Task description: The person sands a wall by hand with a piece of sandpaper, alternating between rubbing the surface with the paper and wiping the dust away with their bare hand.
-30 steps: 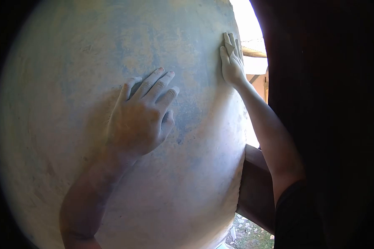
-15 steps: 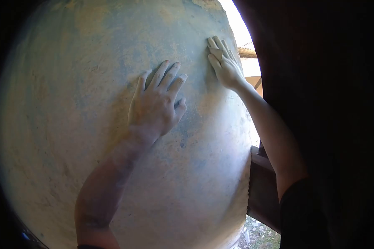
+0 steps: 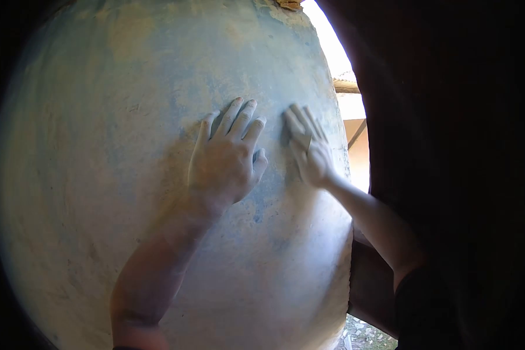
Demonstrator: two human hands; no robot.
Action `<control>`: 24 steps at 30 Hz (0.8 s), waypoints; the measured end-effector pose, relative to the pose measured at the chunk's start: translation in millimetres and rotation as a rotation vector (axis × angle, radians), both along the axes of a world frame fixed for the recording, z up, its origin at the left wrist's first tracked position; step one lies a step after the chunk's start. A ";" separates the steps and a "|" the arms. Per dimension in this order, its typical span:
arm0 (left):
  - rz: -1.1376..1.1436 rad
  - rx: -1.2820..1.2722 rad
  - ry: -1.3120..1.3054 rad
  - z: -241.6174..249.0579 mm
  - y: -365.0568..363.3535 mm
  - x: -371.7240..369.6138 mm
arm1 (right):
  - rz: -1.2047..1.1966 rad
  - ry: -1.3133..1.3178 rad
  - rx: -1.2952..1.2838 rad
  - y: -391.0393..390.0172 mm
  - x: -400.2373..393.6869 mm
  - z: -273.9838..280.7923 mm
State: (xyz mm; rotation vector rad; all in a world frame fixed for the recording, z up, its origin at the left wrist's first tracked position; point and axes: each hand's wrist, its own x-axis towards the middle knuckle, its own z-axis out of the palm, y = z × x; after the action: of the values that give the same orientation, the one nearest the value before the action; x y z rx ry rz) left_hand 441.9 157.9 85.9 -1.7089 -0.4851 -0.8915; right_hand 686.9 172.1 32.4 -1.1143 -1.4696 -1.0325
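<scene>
A broad pale slab (image 3: 99, 233) with blue-grey and tan blotches fills most of the view; dust coats it. My left hand (image 3: 227, 157) lies against its middle with fingers spread, holding nothing. To the right, near the slab's edge, my right hand (image 3: 310, 146) is pressed on the surface, fingers stretched and slightly blurred. A small folded sheet, seemingly sandpaper (image 3: 308, 142), pokes out between its thumb and fingers; the rest is hidden under the hand. Pale dust covers both hands.
The slab's rough right edge (image 3: 336, 116) borders a bright gap with a roof edge (image 3: 346, 86) beyond. A dark beam (image 3: 370, 286) stands behind the slab at lower right. Stony ground (image 3: 364, 335) shows below it.
My right hand has slid down the slab with the sheet, closer to the height of my left hand. My left hand sits slightly lower in view, along with a small camera shift.
</scene>
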 end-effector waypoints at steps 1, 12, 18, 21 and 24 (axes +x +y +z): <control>-0.002 -0.007 -0.007 -0.2 0.4 0.3 | 0.034 0.064 0.049 4.9 14.1 28.1; -0.104 0.002 0.005 -14.9 1.4 -0.9 | 0.028 -0.165 -0.097 -11.0 -26.1 -24.1; -0.128 -0.021 0.033 -17.2 0.5 -3.6 | 0.062 -0.056 -0.010 -8.7 -6.1 -16.4; -0.101 -0.013 0.039 -15.3 2.3 -4.1 | 0.110 0.122 0.121 11.1 49.4 52.2; -0.137 -0.023 0.037 -16.3 1.2 -5.9 | 0.103 0.258 0.151 21.6 57.9 67.7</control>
State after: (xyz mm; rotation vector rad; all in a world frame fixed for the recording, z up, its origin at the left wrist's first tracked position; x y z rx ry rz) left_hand 436.0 159.1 69.5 -1.7927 -0.3578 -0.9536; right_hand 744.8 193.7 100.1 -1.0116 -1.2100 -0.8770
